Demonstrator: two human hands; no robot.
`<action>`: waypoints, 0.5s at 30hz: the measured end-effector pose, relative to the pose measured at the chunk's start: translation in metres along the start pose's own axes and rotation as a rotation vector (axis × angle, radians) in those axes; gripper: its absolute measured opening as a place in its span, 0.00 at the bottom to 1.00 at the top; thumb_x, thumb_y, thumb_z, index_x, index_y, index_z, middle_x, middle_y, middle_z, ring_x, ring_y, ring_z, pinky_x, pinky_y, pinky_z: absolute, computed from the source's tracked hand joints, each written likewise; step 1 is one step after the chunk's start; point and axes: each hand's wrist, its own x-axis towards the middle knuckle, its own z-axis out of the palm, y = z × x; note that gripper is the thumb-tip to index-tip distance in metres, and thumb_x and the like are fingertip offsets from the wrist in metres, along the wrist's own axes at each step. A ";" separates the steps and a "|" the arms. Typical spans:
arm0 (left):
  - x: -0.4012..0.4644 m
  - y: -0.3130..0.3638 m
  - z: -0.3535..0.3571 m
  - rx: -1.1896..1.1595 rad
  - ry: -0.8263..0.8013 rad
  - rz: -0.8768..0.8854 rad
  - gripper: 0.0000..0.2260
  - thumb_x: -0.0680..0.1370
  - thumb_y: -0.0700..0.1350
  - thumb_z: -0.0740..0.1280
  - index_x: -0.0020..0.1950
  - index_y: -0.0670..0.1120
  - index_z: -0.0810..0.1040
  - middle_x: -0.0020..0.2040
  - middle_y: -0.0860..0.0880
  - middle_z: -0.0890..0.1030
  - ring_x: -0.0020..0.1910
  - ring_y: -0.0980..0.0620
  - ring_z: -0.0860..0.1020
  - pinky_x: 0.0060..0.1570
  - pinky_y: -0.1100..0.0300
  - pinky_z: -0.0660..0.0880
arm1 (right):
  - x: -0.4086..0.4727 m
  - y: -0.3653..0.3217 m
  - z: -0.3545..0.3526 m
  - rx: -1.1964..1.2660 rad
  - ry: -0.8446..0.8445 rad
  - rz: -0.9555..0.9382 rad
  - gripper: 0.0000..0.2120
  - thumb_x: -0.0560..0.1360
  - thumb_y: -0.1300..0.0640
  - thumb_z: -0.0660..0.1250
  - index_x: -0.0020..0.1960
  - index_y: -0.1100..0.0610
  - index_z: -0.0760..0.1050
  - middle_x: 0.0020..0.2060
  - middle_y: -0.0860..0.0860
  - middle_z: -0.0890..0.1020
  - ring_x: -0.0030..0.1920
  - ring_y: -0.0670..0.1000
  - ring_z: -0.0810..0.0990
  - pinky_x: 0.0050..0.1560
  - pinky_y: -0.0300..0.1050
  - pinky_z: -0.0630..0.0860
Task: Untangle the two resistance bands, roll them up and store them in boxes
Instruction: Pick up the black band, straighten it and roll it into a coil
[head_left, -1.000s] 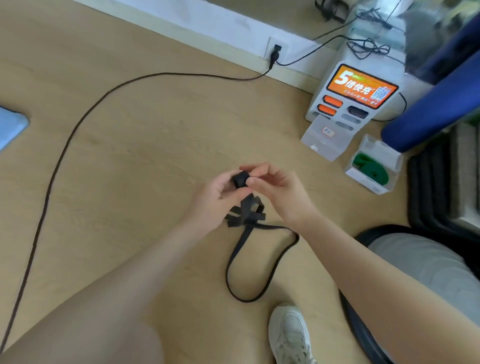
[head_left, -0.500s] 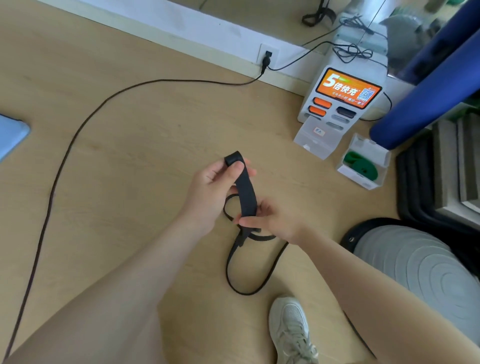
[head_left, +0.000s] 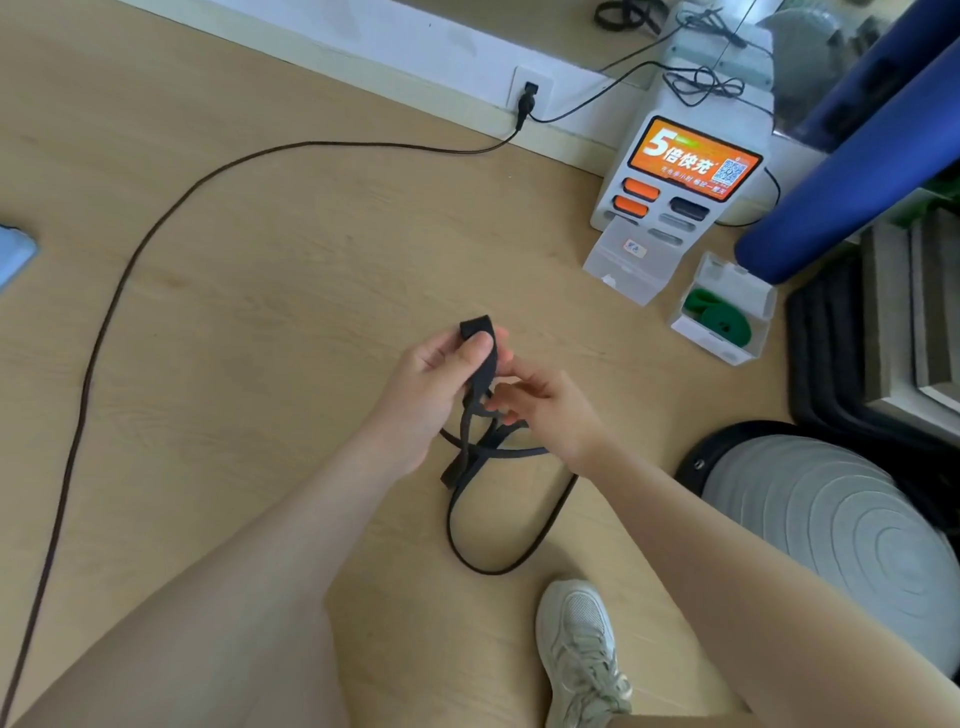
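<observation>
the left hand (head_left: 441, 374) pinches the black band (head_left: 480, 353); the right hand (head_left: 545, 410) seems to hold its crossed part, which may tighten into a knot if pulled.

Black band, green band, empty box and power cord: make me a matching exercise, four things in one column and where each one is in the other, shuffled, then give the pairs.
Things:
1. black band
2. green band
3. empty clear box
4. power cord

Places:
A. plugged into the wall socket
B. coiled inside a clear box
C. lying against the charging station
D. held in both hands

Pairs: 1-D, 2-B, 3-C, 4-A
</observation>
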 end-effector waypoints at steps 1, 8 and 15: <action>0.001 0.000 -0.001 -0.008 0.008 0.003 0.09 0.74 0.51 0.66 0.50 0.50 0.80 0.42 0.53 0.83 0.47 0.55 0.80 0.53 0.59 0.76 | -0.002 -0.002 0.000 0.040 -0.026 -0.006 0.13 0.76 0.68 0.59 0.53 0.56 0.78 0.42 0.48 0.82 0.38 0.40 0.79 0.41 0.32 0.74; 0.001 -0.004 -0.004 0.037 -0.128 0.030 0.10 0.73 0.56 0.65 0.51 0.56 0.81 0.41 0.53 0.81 0.51 0.52 0.78 0.63 0.52 0.70 | -0.002 0.008 0.007 -0.524 0.264 -0.258 0.03 0.73 0.60 0.67 0.44 0.60 0.74 0.34 0.50 0.75 0.33 0.49 0.70 0.35 0.44 0.69; 0.006 0.007 -0.002 -0.223 -0.111 0.063 0.09 0.78 0.49 0.59 0.52 0.46 0.74 0.41 0.52 0.80 0.48 0.53 0.80 0.54 0.56 0.77 | 0.000 0.005 0.004 -0.198 0.104 -0.167 0.10 0.74 0.57 0.67 0.54 0.57 0.74 0.51 0.53 0.75 0.42 0.42 0.74 0.42 0.33 0.71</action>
